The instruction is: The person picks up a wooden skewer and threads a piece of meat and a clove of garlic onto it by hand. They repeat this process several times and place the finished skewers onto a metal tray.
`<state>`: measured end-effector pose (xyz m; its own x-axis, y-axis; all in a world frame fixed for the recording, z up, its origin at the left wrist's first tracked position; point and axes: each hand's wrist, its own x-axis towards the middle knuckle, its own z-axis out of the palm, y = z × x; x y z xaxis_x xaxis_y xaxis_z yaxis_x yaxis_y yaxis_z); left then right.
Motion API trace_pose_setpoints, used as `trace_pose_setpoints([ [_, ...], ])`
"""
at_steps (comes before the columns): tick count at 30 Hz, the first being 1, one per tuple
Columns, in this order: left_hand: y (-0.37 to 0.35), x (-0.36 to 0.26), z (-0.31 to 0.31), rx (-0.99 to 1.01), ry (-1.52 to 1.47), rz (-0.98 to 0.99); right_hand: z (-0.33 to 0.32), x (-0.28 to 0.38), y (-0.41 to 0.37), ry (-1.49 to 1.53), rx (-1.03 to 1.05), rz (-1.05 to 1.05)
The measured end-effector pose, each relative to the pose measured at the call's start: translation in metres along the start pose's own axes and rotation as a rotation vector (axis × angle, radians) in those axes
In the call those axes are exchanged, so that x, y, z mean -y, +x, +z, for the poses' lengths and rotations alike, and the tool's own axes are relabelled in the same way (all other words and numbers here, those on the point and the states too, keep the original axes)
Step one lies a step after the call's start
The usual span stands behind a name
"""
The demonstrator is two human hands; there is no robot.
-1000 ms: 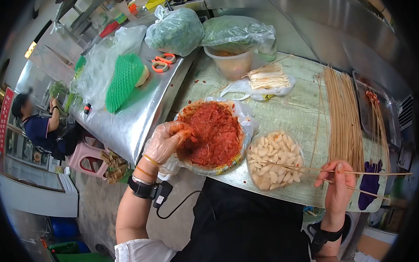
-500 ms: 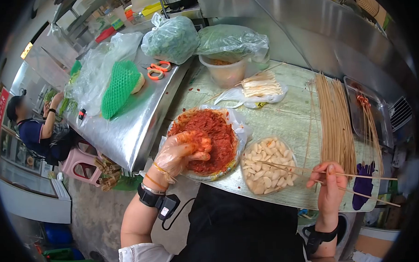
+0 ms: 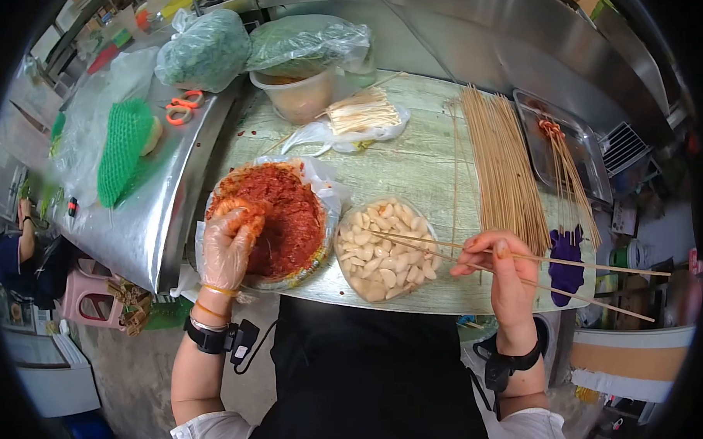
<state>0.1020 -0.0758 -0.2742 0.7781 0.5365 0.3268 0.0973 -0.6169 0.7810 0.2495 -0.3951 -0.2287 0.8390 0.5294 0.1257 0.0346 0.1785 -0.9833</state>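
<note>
My left hand (image 3: pixel 230 243) wears a clear plastic glove smeared red, its fingers curled at the left part of a bowl of red chili paste (image 3: pixel 293 221). What those fingers hold, if anything, is hidden by the paste. Two wooden skewers (image 3: pixel 585 268) are pinched in my bare right hand (image 3: pixel 498 262). Their left ends reach over a bowl of peeled garlic cloves (image 3: pixel 385 253). Beyond the right hand lies a purple cloth-like item (image 3: pixel 566 262), next to a large bundle of skewers (image 3: pixel 504 168).
Behind stand a plastic tub (image 3: pixel 297 94), white enoki-like strips (image 3: pixel 362 113) and bagged greens (image 3: pixel 205 50). A metal tray (image 3: pixel 529 105) is at the right. Orange scissors (image 3: pixel 181 109) and green netting (image 3: pixel 123 154) lie on the steel counter. Another person's arm (image 3: pixel 27 231) shows far left.
The view has shifted right, so the table appears further left. My left hand has moved toward the left side of the paste bowl, fingers more curled. My right hand still holds the skewers.
</note>
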Motion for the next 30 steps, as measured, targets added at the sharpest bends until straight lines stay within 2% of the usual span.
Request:
trace_pose_setpoints([
  [2,-0.003,-0.001,0.000,0.005,-0.057,-0.037,0.001,0.001,0.001,0.002,0.030,-0.001],
  [4,-0.006,-0.002,0.002,-0.021,-0.215,-0.248,0.002,-0.001,0.002,-0.013,0.056,-0.066],
  [5,-0.007,-0.001,0.005,-0.020,-0.219,-0.252,0.001,-0.001,0.002,-0.017,0.056,-0.062],
  [7,-0.008,0.001,0.009,-0.060,-0.596,-0.341,-0.001,0.000,0.002,-0.097,0.092,-0.057],
  [9,-0.008,-0.003,0.009,-0.032,-0.564,-0.329,0.003,0.005,0.004,-0.140,0.125,-0.041],
  [11,-0.007,-0.007,0.012,-0.098,-0.387,-0.171,0.006,0.008,0.005,-0.181,0.161,-0.030],
  [12,-0.007,-0.007,0.011,-0.101,-0.387,-0.176,0.008,0.009,0.005,-0.172,0.170,-0.016],
  [14,-0.005,-0.009,0.010,-0.134,0.000,0.095,0.009,0.012,0.006,-0.165,0.180,-0.002],
  [15,-0.007,-0.008,0.009,-0.136,-0.001,0.091,0.010,0.014,0.006,-0.140,0.167,0.013],
  [17,-0.008,-0.006,0.008,-0.079,-0.093,-0.110,0.008,0.017,0.008,-0.128,0.142,0.015],
  [18,-0.007,-0.007,0.013,-0.078,-0.110,-0.098,0.005,0.018,0.009,-0.172,0.099,-0.032],
  [20,-0.010,-0.007,0.018,-0.150,-0.289,-0.270,0.002,0.018,0.011,-0.220,0.053,-0.086],
  [21,-0.011,-0.007,0.021,-0.149,-0.292,-0.265,0.004,0.016,0.013,-0.223,0.045,-0.068],
  [23,-0.012,-0.009,0.032,-0.236,-0.489,-0.299,0.007,0.013,0.015,-0.227,0.035,-0.053],
  [24,-0.013,-0.013,0.035,-0.217,-0.558,-0.328,0.008,0.012,0.015,-0.235,0.037,-0.046],
  [29,-0.021,-0.006,0.044,-0.239,-0.523,-0.360,0.012,0.007,0.017,-0.213,0.034,-0.023],
  [30,-0.020,-0.007,0.046,-0.244,-0.543,-0.345,0.014,0.009,0.016,-0.204,0.048,-0.075],
])
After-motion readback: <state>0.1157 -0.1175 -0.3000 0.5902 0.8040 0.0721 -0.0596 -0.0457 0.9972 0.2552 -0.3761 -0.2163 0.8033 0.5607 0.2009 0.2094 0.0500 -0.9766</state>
